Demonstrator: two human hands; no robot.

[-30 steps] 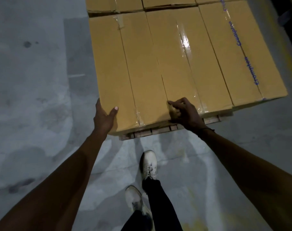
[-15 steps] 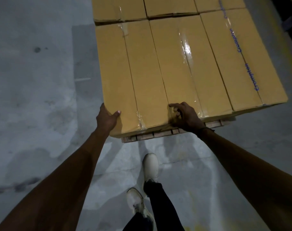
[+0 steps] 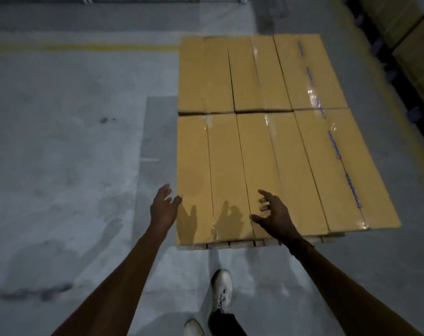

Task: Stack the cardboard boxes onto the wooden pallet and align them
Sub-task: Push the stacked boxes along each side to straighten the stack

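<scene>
Long yellow-brown cardboard boxes lie flat in two rows on a low wooden pallet (image 3: 240, 244), whose slats show under the near edge. The near-left box (image 3: 207, 175) lies beside the near-middle box (image 3: 269, 166) and the near-right box (image 3: 334, 170); the far row (image 3: 254, 73) sits behind them. My left hand (image 3: 163, 207) hovers with relaxed fingers just off the near-left box's left edge, holding nothing. Above the seam between the near-left and middle boxes, my right hand (image 3: 272, 214) hangs with spread fingers, holding nothing.
Grey concrete floor (image 3: 73, 178) spreads to the left and front of the pallet, crossed by a yellow line (image 3: 85, 47) at the back. Dark racking with more cartons (image 3: 414, 44) runs along the right. My white shoes (image 3: 221, 289) stand just in front of the pallet.
Both hands have let go of the near-left box and lifted off it with fingers spread. My view has pulled back and up, showing the far row of boxes.
</scene>
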